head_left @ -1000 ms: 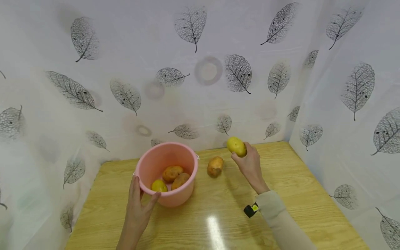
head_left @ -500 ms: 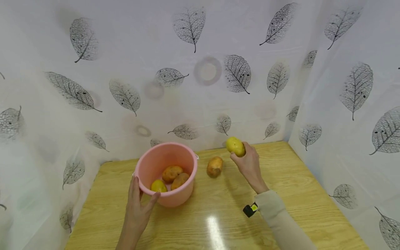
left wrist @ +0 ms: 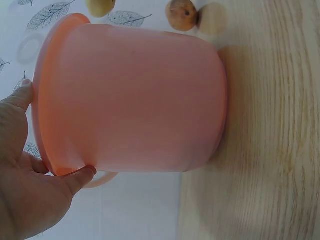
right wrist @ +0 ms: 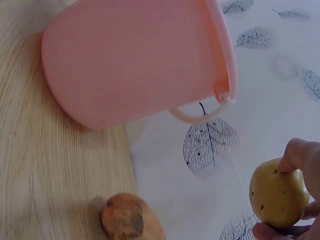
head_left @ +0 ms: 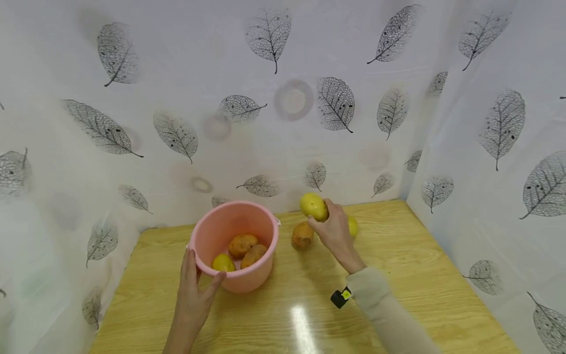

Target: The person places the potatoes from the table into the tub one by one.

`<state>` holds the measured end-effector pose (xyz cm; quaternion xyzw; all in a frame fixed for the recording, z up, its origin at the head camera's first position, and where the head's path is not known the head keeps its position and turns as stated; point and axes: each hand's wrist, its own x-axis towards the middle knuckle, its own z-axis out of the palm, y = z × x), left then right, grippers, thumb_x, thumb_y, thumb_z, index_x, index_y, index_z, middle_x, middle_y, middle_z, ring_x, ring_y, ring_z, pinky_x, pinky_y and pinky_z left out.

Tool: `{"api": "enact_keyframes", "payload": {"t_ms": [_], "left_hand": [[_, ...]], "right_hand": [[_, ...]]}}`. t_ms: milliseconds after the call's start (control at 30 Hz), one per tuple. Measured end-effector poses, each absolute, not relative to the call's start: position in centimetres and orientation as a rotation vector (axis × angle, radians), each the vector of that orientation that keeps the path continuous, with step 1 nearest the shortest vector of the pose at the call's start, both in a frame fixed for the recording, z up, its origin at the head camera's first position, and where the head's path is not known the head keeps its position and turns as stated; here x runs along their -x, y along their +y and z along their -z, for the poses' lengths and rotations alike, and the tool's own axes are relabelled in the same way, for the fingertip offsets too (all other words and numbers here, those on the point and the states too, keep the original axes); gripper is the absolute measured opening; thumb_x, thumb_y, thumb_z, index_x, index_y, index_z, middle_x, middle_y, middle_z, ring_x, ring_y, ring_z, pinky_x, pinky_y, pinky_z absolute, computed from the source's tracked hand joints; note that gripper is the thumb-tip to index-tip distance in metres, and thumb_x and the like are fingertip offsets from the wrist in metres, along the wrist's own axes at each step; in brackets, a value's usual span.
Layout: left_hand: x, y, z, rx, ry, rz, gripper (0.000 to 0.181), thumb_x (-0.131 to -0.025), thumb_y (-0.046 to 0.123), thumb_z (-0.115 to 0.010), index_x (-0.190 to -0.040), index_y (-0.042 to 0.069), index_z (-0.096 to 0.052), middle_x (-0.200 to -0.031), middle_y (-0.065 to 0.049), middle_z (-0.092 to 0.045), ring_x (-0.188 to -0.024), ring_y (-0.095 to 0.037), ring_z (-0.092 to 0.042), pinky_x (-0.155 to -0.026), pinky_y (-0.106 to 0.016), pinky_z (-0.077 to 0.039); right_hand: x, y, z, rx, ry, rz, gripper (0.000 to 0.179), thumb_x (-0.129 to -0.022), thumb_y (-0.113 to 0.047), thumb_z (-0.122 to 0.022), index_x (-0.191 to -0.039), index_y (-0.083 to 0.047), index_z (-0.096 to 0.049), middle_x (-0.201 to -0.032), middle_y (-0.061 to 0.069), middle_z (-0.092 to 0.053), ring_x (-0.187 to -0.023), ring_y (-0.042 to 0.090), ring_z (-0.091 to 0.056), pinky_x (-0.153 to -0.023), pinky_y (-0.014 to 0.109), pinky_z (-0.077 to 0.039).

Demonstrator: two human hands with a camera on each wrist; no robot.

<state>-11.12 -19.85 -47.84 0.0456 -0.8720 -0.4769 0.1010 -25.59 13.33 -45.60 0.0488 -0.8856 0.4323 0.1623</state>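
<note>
My left hand holds the rim of a pink bucket at its near left side, as the left wrist view shows too. Inside the bucket lie two brown potatoes and a yellow potato. In my right hand, a second yellow potato is held between thumb and fingers, raised above the table and right of the bucket. Below it on the tabletop sits another brown potato. Behind the right hand a third yellow potato is partly hidden.
The wooden table meets a white leaf-printed curtain at the back, with more of it at both sides. The bucket's handle hangs down at its right side. A small black device is on the right wrist.
My right hand has moved left with the yellow potato, closer to the bucket. Another yellow potato now shows behind that hand. The left hand and bucket stay in place.
</note>
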Motion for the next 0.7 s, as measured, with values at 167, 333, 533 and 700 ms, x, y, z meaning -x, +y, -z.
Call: {"api": "enact_keyframes", "payload": {"t_ms": [167,333,533,700], "left_hand": [[11.1,-19.7,47.6,-0.136,-2.581,1.421,0.103,-0.100,0.037,-0.070,-0.166,0.010,0.004,-0.172,-0.015,0.004,-0.152,-0.042,-0.025,-0.116,-0.050,-0.033],[11.1,-19.7,47.7,-0.138,-2.577,1.421,0.103,-0.100,0.036,-0.070,-0.166,0.009,0.003,-0.172,-0.015,0.003,-0.152,-0.041,-0.025,-0.116,-0.047,-0.032],[11.1,-19.7,47.8,-0.162,-2.583,1.431,0.103,-0.100,0.038,-0.070,-0.166,0.010,0.003,-0.172,-0.013,0.004,-0.153,-0.040,-0.024,-0.116,-0.044,-0.031],[11.1,-19.7,47.7,-0.162,-2.583,1.440,0.103,-0.100,0.039,-0.070,-0.167,0.011,0.004,-0.172,-0.013,0.005,-0.153,-0.040,-0.024,-0.117,-0.045,-0.031]], "right_hand": [[25.2,11.6,44.8,-0.206,-2.514,-1.238,0.050,-0.086,-0.026,-0.075,-0.127,-0.001,-0.063,-0.100,0.012,-0.062,-0.084,0.027,-0.054,-0.065,0.037,-0.048],[24.7,10.0,44.0,-0.286,-2.481,-1.260,0.045,-0.084,-0.023,-0.077,-0.123,-0.003,-0.065,-0.099,0.011,-0.061,-0.082,0.024,-0.054,-0.063,0.035,-0.051],[24.2,8.4,43.4,-0.391,-2.445,-1.340,0.038,-0.084,-0.019,-0.078,-0.117,-0.004,-0.065,-0.094,0.009,-0.061,-0.079,0.022,-0.056,-0.062,0.033,-0.053],[23.5,7.0,42.9,-0.419,-2.465,-1.350,0.046,-0.085,-0.023,-0.078,-0.124,-0.003,-0.065,-0.099,0.009,-0.061,-0.084,0.023,-0.056,-0.067,0.034,-0.053]]}}
